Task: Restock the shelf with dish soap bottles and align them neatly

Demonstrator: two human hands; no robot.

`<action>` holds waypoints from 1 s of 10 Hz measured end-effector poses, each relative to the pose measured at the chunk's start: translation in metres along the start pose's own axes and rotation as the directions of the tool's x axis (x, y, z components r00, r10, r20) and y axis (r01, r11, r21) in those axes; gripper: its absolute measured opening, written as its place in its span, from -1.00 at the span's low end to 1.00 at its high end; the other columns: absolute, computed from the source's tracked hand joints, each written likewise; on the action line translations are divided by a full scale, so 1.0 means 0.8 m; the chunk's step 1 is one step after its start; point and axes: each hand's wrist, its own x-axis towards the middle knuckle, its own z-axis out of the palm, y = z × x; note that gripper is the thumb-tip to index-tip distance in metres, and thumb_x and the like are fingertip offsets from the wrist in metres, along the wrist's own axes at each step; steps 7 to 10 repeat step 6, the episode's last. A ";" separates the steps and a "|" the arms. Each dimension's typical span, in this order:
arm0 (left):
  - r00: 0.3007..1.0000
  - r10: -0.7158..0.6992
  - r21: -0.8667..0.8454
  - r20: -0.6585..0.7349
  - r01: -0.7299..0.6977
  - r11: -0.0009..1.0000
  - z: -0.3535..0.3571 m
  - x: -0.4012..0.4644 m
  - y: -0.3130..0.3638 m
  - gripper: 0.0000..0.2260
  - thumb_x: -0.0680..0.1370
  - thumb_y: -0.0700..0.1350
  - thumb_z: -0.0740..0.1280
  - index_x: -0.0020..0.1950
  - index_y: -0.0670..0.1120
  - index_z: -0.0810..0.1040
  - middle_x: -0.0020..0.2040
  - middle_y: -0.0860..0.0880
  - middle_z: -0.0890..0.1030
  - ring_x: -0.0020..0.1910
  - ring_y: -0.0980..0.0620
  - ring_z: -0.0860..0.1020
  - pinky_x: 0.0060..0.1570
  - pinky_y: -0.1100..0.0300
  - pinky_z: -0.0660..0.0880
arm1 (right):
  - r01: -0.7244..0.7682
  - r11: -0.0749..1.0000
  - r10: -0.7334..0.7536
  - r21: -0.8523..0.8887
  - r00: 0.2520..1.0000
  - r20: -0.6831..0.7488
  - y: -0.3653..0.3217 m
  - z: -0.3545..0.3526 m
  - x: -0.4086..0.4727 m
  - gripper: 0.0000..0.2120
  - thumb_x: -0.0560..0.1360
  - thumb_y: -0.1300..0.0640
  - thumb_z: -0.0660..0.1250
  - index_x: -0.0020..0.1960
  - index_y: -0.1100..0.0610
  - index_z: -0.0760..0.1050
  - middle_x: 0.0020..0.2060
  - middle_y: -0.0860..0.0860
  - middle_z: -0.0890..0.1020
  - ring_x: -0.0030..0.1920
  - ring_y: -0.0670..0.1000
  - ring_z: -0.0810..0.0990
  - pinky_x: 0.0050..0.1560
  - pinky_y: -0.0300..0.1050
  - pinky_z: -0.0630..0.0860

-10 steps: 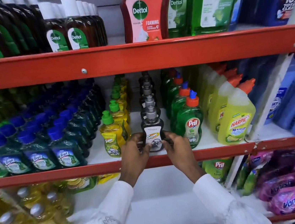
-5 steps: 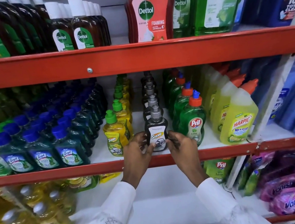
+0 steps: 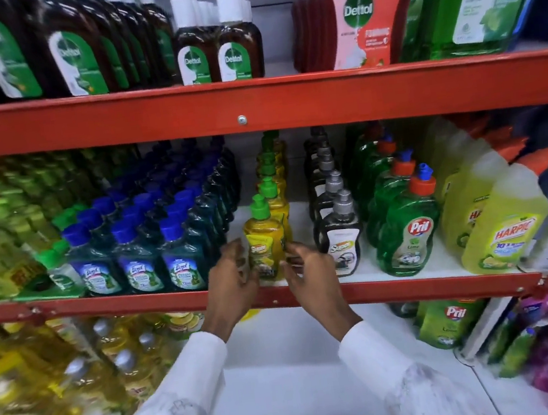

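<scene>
1. While both white sleeves [image 3: 191, 390] reach up from the near edge, the left hand [image 3: 232, 283] and right hand [image 3: 312, 276] bracket the front yellow dish soap bottle [image 3: 265, 243], which stands upright at the front lip of the red middle shelf [image 3: 413, 285].
2. Left fingers [image 3: 236, 250] are loosely spread against that bottle's left side; right fingers [image 3: 293, 251] curl at its right edge. Blur hides whether either hand actually clamps it, so I cannot tell the grip.
3. Just right of the yellow bottle stands the dark grey-capped bottle [image 3: 340, 240], upright, with a small gap between them; further right are the green Pril bottle [image 3: 406, 225] and the yellow Harpic bottle [image 3: 505, 220].
4. Left of the yellow bottle, the blue-capped bottles [image 3: 137, 255] sit in tight rows; behind it a file of matching green-capped yellow bottles runs to the back.
5. Risk, as I judge it: the yellow bottle is tall and narrow-based, so a sideways nudge could tip it off the lip or knock the dark bottle beside it; pushing it back too hard could topple the file behind.
6. Half a second ago both hands held the dark grey-capped bottle; they have since shifted left to the yellow one, and the view has swung left with them.
</scene>
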 end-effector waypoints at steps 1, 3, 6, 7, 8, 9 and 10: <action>0.998 0.040 -0.026 0.039 -0.039 0.999 0.000 0.004 -0.004 -0.64 0.47 -0.25 0.45 0.26 -0.07 0.58 0.10 -0.05 0.72 0.03 0.03 0.68 0.04 0.40 0.52 | -0.032 0.999 0.032 -0.002 0.999 0.017 0.003 0.005 0.005 -0.66 0.53 0.15 0.36 0.30 0.14 0.57 0.15 0.04 0.71 0.11 0.03 0.70 0.20 -0.02 0.60; 0.997 0.077 -0.124 0.004 -0.076 0.989 0.003 0.002 -0.010 -0.66 0.44 -0.15 0.53 0.21 -0.07 0.62 0.05 -0.04 0.75 -0.05 0.11 0.68 0.07 0.24 0.62 | -0.046 0.998 0.046 0.041 0.999 -0.008 0.005 0.002 0.001 -0.68 0.54 0.23 0.32 0.29 0.15 0.56 0.11 0.08 0.72 0.07 0.04 0.71 0.18 0.03 0.62; 0.997 0.082 -0.144 -0.016 -0.083 0.986 0.002 -0.003 -0.005 -0.58 0.44 -0.11 0.54 0.28 -0.09 0.59 0.11 -0.06 0.73 0.01 0.06 0.69 0.11 -0.01 0.65 | -0.096 0.991 0.101 0.097 0.994 -0.050 -0.003 -0.004 -0.009 -0.66 0.54 0.23 0.35 0.32 0.17 0.55 0.11 0.06 0.72 0.05 -0.06 0.70 0.18 -0.02 0.63; 0.997 0.082 -0.144 -0.016 -0.083 0.986 0.002 -0.003 -0.005 -0.58 0.44 -0.11 0.54 0.28 -0.09 0.59 0.11 -0.06 0.73 0.01 0.06 0.69 0.11 -0.01 0.65 | -0.096 0.991 0.101 0.097 0.994 -0.050 -0.003 -0.004 -0.009 -0.66 0.54 0.23 0.35 0.32 0.17 0.55 0.11 0.06 0.72 0.05 -0.06 0.70 0.18 -0.02 0.63; 0.997 0.082 -0.144 -0.016 -0.083 0.986 0.002 -0.003 -0.005 -0.58 0.44 -0.11 0.54 0.28 -0.09 0.59 0.11 -0.06 0.73 0.01 0.06 0.69 0.11 -0.01 0.65 | -0.096 0.991 0.101 0.097 0.994 -0.050 -0.003 -0.004 -0.009 -0.66 0.54 0.23 0.35 0.32 0.17 0.55 0.11 0.06 0.72 0.05 -0.06 0.70 0.18 -0.02 0.63; 0.997 0.082 -0.144 -0.016 -0.083 0.986 0.002 -0.003 -0.005 -0.58 0.44 -0.11 0.54 0.28 -0.09 0.59 0.11 -0.06 0.73 0.01 0.06 0.69 0.11 -0.01 0.65 | -0.096 0.991 0.101 0.097 0.994 -0.050 -0.003 -0.004 -0.009 -0.66 0.54 0.23 0.35 0.32 0.17 0.55 0.11 0.06 0.72 0.05 -0.06 0.70 0.18 -0.02 0.63; 0.997 0.082 -0.144 -0.016 -0.083 0.986 0.002 -0.003 -0.005 -0.58 0.44 -0.11 0.54 0.28 -0.09 0.59 0.11 -0.06 0.73 0.01 0.06 0.69 0.11 -0.01 0.65 | -0.096 0.991 0.101 0.097 0.994 -0.050 -0.003 -0.004 -0.009 -0.66 0.54 0.23 0.35 0.32 0.17 0.55 0.11 0.06 0.72 0.05 -0.06 0.70 0.18 -0.02 0.63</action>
